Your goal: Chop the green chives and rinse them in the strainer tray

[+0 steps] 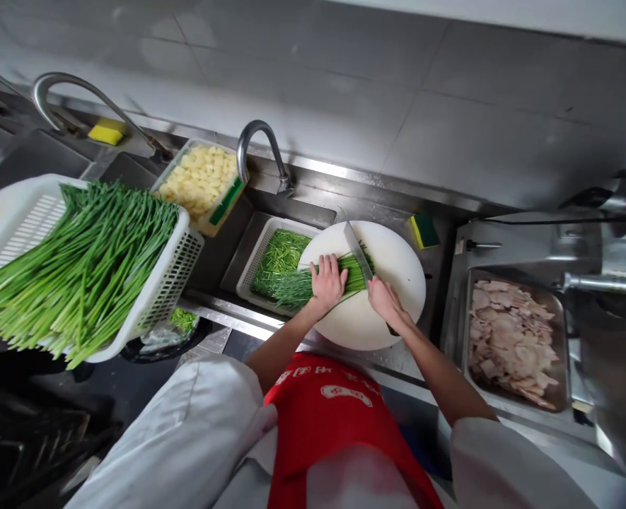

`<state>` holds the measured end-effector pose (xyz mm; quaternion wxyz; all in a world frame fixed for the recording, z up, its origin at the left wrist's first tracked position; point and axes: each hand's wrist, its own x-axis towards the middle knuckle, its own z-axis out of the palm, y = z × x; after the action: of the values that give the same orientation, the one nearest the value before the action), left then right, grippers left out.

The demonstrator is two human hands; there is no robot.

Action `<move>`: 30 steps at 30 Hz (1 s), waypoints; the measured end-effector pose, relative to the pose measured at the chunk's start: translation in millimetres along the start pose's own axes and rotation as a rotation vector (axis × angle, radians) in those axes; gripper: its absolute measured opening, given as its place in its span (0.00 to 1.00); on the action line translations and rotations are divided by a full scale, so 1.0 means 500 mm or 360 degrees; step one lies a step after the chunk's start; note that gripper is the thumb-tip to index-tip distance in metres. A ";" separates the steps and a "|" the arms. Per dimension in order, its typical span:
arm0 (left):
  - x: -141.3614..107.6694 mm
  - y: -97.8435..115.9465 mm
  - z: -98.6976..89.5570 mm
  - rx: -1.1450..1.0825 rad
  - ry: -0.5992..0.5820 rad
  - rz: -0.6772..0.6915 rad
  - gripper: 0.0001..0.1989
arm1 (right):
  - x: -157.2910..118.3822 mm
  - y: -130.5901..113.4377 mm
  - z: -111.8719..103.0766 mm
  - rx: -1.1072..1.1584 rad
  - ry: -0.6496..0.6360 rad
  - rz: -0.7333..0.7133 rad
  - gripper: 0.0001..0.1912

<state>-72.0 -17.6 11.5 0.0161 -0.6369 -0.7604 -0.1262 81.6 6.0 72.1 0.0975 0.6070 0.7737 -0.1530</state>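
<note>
A bunch of garlic chives (pixel 356 274) lies across the round white cutting board (pixel 397 311), its dark leaf ends hanging over a white basket (pixel 245 274) on the left. My left hand (pixel 328 283) rests over the bunch and holds it to the board, fingers bent over its far side. In my right hand (pixel 385 300) is the handle of a kitchen knife (pixel 358 249). The blade points away from me and crosses the chives just right of my left hand. Cut green pieces (pixel 281 258) fill much of the basket.
A large white basket (pixel 172 283) heaped with long chives (pixel 95 261) stands at left. Behind it are a tub of pale yellow chunks (pixel 201 180) and a faucet (pixel 259 131). A sponge (pixel 424 230) lies behind the board. At right sits a metal tray (pixel 561 339) of sliced meat (pixel 508 332).
</note>
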 end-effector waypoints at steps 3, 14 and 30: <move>-0.013 -0.014 0.008 0.0014 -0.0062 -0.0006 0.30 | -0.044 -0.001 -0.022 -0.0059 0.0055 0.0037 0.17; -0.021 -0.011 0.043 -0.0042 -0.0093 0.0025 0.29 | -0.111 -0.037 0.003 -0.0086 -0.0211 0.0003 0.15; -0.084 -0.104 -0.027 0.0024 -0.0331 0.0186 0.55 | -0.042 -0.048 -0.003 -0.0044 -0.0066 -0.0017 0.15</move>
<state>-116.6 -69.2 8.0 -0.0507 -0.6897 -0.7204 -0.0525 63.5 -17.5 83.6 0.1209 0.5981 0.7768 -0.1554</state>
